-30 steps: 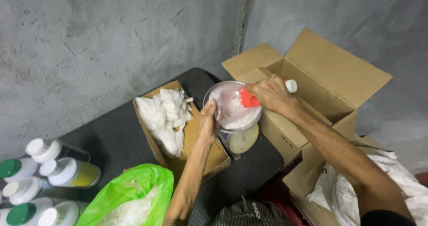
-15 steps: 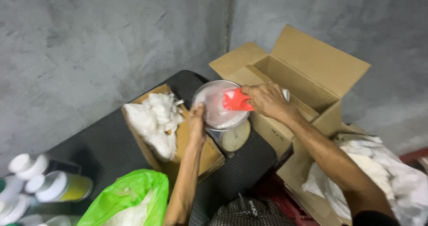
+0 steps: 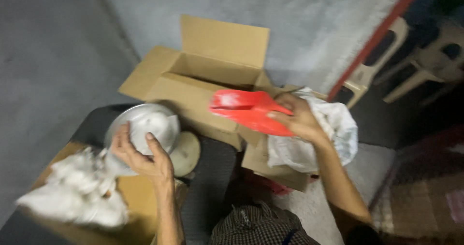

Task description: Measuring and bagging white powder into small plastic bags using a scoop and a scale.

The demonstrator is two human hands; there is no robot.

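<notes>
My left hand (image 3: 141, 157) grips the near rim of a round metal bowl (image 3: 150, 122) that holds white powder and sits over a small round scale plate (image 3: 187, 153). My right hand (image 3: 297, 117) holds a red plastic scoop (image 3: 244, 108) dusted with white powder, lifted to the right of the bowl, in front of an open cardboard box (image 3: 203, 76). Just behind and below my right hand is a white plastic bag (image 3: 333, 129) set in a smaller carton. The view is blurred by motion.
A low carton with crumpled white plastic bags (image 3: 72, 196) lies at lower left on a dark table (image 3: 212, 177). Grey concrete walls stand behind. Pale plastic chairs (image 3: 411, 61) and a red post (image 3: 372, 47) are at upper right. My checked clothing (image 3: 256, 225) shows at the bottom.
My right hand has lifted the red scoop out of the bowl and carried it right toward the white bag. The camera swung right; the bottles and green bag left view.
</notes>
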